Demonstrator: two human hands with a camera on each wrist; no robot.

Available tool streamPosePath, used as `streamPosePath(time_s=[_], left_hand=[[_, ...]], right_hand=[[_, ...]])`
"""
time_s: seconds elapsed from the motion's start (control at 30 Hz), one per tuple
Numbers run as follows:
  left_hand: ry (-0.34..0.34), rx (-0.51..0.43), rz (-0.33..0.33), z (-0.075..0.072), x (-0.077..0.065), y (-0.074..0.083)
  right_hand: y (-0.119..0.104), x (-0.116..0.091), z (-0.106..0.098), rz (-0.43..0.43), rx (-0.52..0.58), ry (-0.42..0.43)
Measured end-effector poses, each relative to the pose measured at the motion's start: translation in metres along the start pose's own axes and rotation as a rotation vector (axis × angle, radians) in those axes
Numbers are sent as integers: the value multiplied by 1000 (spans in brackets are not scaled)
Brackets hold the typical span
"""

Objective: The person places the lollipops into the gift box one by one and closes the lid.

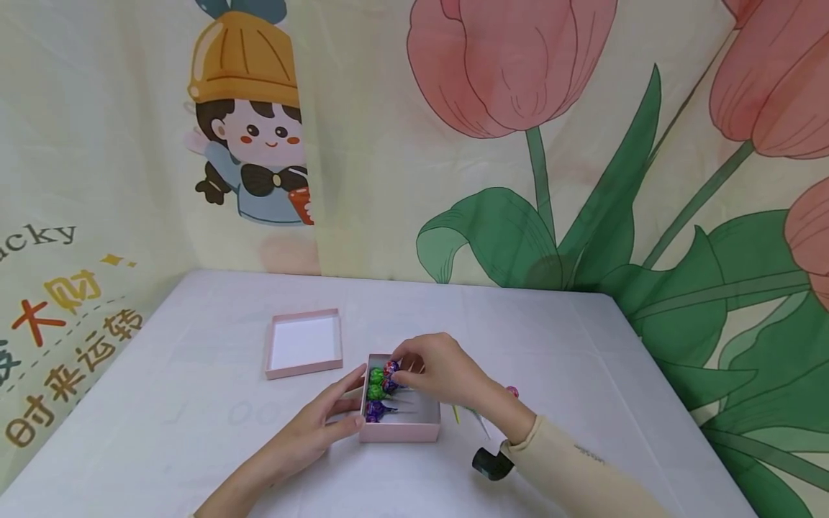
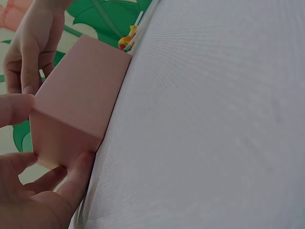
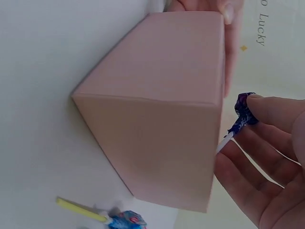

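A pink open-topped box (image 1: 399,433) stands on the table, with green-wrapped lollipops (image 1: 376,392) and a purple-wrapped lollipop (image 1: 374,411) lying along its left side. My left hand (image 1: 319,423) grips the box at its left front corner, the thumb at the front and the fingers against the left wall. Over the box, my right hand (image 1: 443,368) pinches a dark blue and purple lollipop (image 3: 244,109) by its wrapped head. Its white stick slants down toward the box rim in the right wrist view.
The pink-rimmed box lid (image 1: 304,373) lies white inside up, behind and left of the box. To the right, partly behind my right forearm, lie more lollipops, one with a pink head (image 1: 512,391) and one blue-wrapped with a yellow stick (image 3: 127,220). A black device (image 1: 492,464) sits by my right cuff.
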State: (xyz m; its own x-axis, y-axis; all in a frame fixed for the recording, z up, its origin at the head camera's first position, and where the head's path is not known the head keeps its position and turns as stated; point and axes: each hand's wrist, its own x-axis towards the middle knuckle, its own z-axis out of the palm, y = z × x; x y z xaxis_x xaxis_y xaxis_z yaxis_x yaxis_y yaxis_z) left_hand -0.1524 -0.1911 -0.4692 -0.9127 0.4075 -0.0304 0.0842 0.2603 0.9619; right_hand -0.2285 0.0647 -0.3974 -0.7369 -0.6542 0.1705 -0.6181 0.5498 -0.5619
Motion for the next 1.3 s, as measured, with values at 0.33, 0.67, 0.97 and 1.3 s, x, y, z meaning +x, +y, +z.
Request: streamPosePath(time_s=[0.33,0.67,0.97,1.3], left_hand=[[-4,6,3,0,0,-1],[-6,-6,-7,-1,0,-1],[1,-3,-6,0,1,0],[-5,-9,2,-1,-1,-1]], right_hand=[[8,3,19,52,-29,-70],[8,4,29,26,-97,-93],[8,4,36,-5,-181,-93],[7,5,40,-15,-267,-95]])
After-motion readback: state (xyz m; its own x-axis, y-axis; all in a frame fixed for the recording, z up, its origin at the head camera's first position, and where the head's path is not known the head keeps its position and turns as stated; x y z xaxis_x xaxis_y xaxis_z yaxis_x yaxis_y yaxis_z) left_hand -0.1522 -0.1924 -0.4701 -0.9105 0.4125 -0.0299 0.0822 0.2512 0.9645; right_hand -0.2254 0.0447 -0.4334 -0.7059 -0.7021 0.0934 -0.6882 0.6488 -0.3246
